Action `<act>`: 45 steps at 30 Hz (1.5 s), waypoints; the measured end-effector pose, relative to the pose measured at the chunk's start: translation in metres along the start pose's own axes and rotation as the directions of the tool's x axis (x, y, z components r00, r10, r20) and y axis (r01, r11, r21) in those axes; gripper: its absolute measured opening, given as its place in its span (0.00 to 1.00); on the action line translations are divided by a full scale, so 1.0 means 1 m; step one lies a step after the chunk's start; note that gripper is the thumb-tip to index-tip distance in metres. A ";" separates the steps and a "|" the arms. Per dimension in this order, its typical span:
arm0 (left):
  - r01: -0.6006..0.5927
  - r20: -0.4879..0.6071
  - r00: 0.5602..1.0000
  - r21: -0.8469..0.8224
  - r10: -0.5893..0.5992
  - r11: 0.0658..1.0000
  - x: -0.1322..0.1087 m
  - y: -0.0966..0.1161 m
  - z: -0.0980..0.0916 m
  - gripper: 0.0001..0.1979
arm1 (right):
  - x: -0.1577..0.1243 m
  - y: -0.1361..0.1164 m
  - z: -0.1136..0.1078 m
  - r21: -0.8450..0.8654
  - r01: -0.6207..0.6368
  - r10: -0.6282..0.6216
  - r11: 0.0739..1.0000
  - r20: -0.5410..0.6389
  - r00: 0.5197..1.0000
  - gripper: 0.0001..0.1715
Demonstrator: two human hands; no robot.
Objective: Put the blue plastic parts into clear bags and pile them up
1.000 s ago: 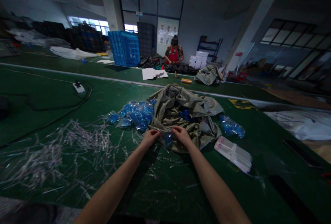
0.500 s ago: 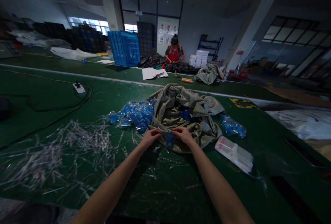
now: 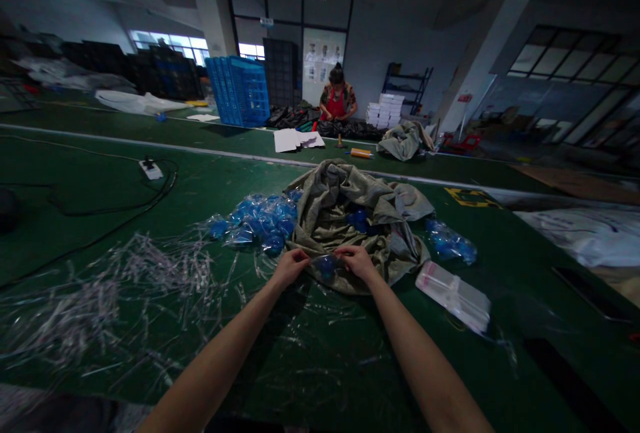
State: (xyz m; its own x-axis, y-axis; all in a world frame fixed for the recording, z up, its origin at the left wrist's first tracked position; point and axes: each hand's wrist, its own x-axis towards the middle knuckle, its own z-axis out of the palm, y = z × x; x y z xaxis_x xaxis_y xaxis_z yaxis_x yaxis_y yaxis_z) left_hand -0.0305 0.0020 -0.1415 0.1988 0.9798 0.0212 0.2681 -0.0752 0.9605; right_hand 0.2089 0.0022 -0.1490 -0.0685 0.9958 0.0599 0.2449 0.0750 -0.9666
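Note:
Between my hands is a small clear plastic bag (image 3: 326, 265) with a blue item inside, held at the near edge of a crumpled grey-green sack (image 3: 325, 200). My left hand (image 3: 291, 266) pinches the bag's left side. On its right side, my right hand (image 3: 356, 260) has its fingers closed on the bag too. More blue items (image 3: 357, 220) lie inside the sack's open mouth. To the left of the sack is a heap of bagged blue items (image 3: 263, 220); a few more bagged ones (image 3: 451, 242) lie to its right.
Clear plastic strips (image 3: 165, 266) are strewn at the left. A stack of flat clear bags (image 3: 454, 294) lies right of my hand, with a dark phone (image 3: 590, 294) farther right. A power strip (image 3: 151, 168) sits at the back left. Across the table, a person (image 3: 338, 96) works.
The blue item in the bag sits slightly higher and the bag looks stretched flatter between my hands. Both hands have stayed in nearly the same place.

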 end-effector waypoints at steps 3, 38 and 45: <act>0.074 0.012 0.997 -0.021 -0.074 0.997 0.001 0.002 -0.002 0.12 | -0.002 0.002 0.002 0.011 -0.003 0.003 1.000 -0.024 1.000 0.17; 0.274 0.214 0.943 -0.058 -0.256 0.960 -0.030 0.012 0.008 0.20 | -0.028 -0.024 -0.026 -0.209 -0.134 0.170 0.969 0.164 0.972 0.12; 0.211 0.138 0.968 0.008 -0.210 0.977 -0.029 0.014 0.017 0.12 | -0.030 -0.021 -0.024 -0.209 -0.109 0.144 0.972 0.159 0.977 0.12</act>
State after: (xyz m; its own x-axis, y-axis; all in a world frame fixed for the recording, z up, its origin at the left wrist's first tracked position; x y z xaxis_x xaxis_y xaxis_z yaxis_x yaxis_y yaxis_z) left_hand -0.0166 -0.0306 -0.1331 0.2663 0.9386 -0.2196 0.3118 0.1317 0.9410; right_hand 0.2296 -0.0280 -0.1248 -0.1859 0.9752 -0.1199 0.4477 -0.0245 -0.8938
